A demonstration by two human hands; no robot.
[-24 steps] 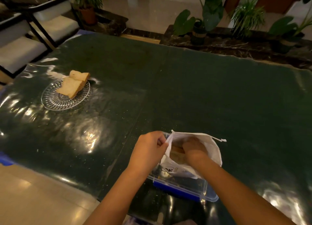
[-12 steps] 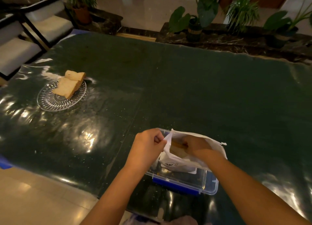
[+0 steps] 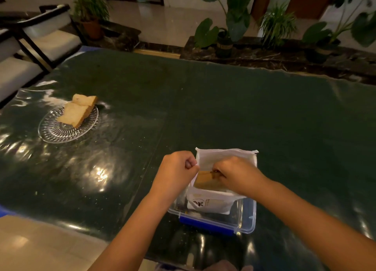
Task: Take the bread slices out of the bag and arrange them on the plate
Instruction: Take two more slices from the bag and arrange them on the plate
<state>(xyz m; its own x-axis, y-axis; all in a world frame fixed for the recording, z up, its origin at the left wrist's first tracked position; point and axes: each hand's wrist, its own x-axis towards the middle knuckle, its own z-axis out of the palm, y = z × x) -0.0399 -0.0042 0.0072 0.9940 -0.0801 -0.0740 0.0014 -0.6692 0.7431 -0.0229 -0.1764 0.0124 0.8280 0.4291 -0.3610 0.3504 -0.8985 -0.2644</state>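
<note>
A white paper bag (image 3: 211, 203) stands upright in a clear plastic container (image 3: 247, 222) near the table's front edge. My left hand (image 3: 175, 173) pinches the bag's left rim and holds it apart. Inside the bag's mouth, my right hand (image 3: 236, 174) has its fingers closed on a bread slice (image 3: 203, 180), whose tan top shows there. Far to the left, a clear glass plate (image 3: 61, 131) carries two bread slices (image 3: 76, 112), one leaning on the other.
The dark green table (image 3: 223, 112) is covered with glossy plastic sheeting. The container has a blue latch on its near side. White cushioned chairs (image 3: 36, 46) stand at the back left, and potted plants (image 3: 223, 30) line a stone ledge behind the table.
My right hand has drawn up from deep inside the bag to its mouth, and the slice's top now shows. The left hand keeps holding the rim.
</note>
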